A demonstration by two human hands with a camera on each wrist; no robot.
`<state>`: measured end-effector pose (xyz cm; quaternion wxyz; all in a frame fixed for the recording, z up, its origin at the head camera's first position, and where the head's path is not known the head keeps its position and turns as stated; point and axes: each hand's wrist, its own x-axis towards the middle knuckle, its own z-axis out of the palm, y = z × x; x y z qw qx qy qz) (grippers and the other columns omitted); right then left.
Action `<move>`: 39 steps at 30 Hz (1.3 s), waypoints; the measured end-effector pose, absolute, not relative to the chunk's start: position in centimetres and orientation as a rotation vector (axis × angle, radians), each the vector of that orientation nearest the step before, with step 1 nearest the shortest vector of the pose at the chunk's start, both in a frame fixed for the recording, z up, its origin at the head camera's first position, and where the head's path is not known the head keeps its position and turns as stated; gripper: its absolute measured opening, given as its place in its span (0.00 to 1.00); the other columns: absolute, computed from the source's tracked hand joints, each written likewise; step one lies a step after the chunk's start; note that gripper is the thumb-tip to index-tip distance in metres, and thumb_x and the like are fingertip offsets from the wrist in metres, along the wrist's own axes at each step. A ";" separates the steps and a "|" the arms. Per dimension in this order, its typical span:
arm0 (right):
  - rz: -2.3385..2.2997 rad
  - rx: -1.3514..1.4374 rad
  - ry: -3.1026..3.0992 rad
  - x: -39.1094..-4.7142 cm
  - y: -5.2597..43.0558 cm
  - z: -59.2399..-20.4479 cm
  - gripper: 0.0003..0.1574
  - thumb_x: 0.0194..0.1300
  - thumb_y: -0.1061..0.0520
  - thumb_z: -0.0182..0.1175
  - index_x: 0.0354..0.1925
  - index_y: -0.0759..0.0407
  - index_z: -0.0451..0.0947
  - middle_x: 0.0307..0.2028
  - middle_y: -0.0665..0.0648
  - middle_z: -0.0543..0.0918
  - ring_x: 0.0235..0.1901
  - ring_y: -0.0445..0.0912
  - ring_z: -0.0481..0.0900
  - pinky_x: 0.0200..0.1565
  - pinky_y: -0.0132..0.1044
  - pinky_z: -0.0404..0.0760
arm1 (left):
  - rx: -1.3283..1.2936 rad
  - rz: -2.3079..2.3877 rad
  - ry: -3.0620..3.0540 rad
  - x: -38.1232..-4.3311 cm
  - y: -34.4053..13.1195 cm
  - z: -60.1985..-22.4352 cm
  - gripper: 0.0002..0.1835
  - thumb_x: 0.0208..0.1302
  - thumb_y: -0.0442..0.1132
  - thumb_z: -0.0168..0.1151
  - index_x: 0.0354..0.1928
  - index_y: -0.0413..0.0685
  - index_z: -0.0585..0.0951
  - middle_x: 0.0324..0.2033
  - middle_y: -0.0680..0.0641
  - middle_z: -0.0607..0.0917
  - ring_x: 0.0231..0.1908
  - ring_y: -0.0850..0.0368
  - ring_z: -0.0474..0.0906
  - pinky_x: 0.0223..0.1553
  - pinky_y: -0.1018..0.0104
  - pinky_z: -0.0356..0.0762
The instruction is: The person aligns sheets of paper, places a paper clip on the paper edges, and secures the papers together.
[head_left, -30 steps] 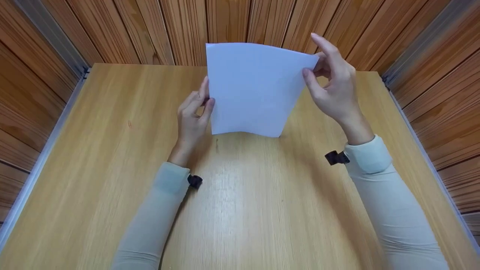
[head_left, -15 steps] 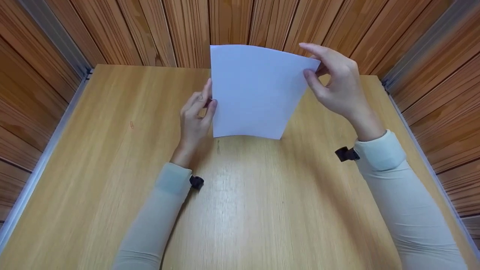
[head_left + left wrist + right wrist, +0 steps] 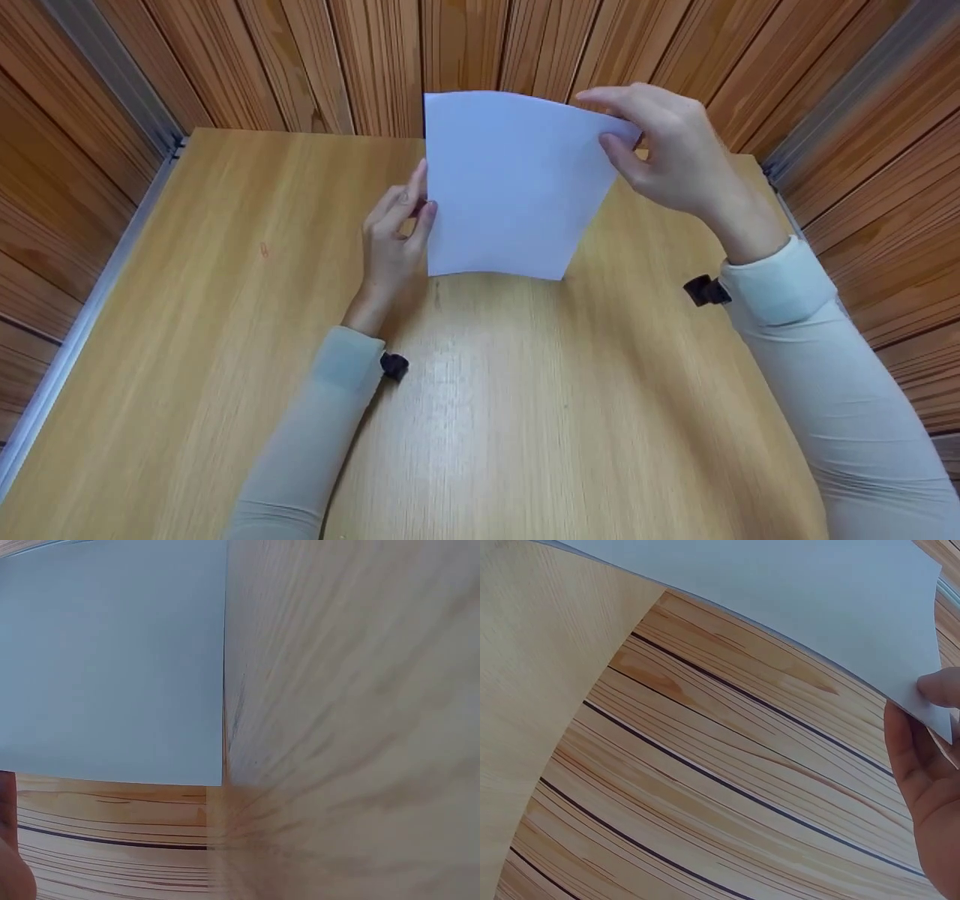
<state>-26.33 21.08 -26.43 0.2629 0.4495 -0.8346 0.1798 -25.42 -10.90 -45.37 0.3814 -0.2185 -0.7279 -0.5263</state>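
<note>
paper: a white sheet (image 3: 510, 187) between the two grips, raised upright with a slight bend, its upper edge curving down toward the right grip; whether its lower edge touches the table, i cannot tell.
left grip: pinching the sheet's left edge (image 3: 390, 236), below the middle, thumb on the near face and other fingers behind.
right grip: pinching the upper right corner (image 3: 667, 157), higher than the left grip; thumb on the near face, one finger reaching above the top edge; in the right wrist view the corner's tip pokes out past the thumb.
table: light wood (image 3: 480, 420), under both grips.
smudge: small and dark (image 3: 437, 296), on the table, just nearer the person than the left grip.
red loop: shaped like a clip (image 3: 264, 250), on the table well left of the left grip; too small to tell more.
wall: wooden planks (image 3: 465, 45), beyond both grips.
sleeves: pale, one behind the left grip (image 3: 300, 435), one behind the right grip, its cuff turned back.
black mounts: one at each cuff (image 3: 394, 366), behind each grip.
</note>
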 end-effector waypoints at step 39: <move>0.170 1.330 -2.467 -26.8 15.4 -23.6 0.29 0.77 0.64 0.59 0.73 0.56 0.73 0.55 0.66 0.86 0.34 0.58 0.81 0.39 0.53 0.86 | -0.575 -1.307 -1.828 -25.5 -10.3 -45.2 0.24 0.74 0.30 0.66 0.69 0.34 0.77 0.38 0.43 0.86 0.37 0.51 0.83 0.46 0.70 0.84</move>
